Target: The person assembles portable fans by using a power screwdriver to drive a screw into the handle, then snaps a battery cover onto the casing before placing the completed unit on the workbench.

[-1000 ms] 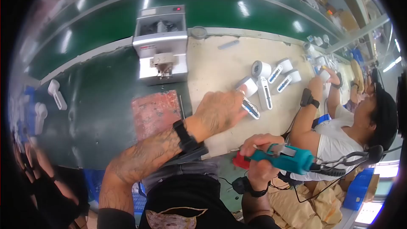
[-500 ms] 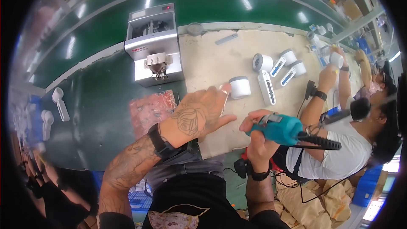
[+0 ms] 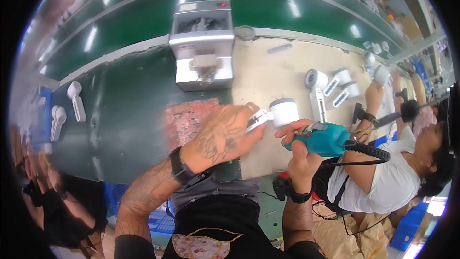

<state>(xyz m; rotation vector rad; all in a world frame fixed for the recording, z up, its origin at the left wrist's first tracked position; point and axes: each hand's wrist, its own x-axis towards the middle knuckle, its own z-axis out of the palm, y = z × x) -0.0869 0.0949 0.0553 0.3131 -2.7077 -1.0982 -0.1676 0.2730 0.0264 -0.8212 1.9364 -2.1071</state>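
Observation:
My left hand [image 3: 223, 132] is closed round the slim handle of a white scoop-shaped device [image 3: 284, 111], over the pale part of the bench. Its round, cup-like head has a grey rim and points right, beyond my fingers. To the right, my right hand [image 3: 303, 160] grips a teal electric screwdriver [image 3: 322, 139] with a black ribbed cable sleeve. The screwdriver lies roughly level, its front end towards the left near the device's head. Its tip is hidden or too small to make out.
A silver machine [image 3: 202, 43] stands at the back; a worn red mat [image 3: 187, 120] lies before it. Several similar white devices [image 3: 316, 84] rest at the right, others [image 3: 76, 100] at the far left. A round dish [image 3: 245, 32] and grey strip [image 3: 279, 48] lie behind. A co-worker [image 3: 378, 177] sits close right.
My left hand, open before beside the white device, now has its handle in its grasp. The screwdriver stays in my right hand. The whole view has shifted, so the bench things appear further right.

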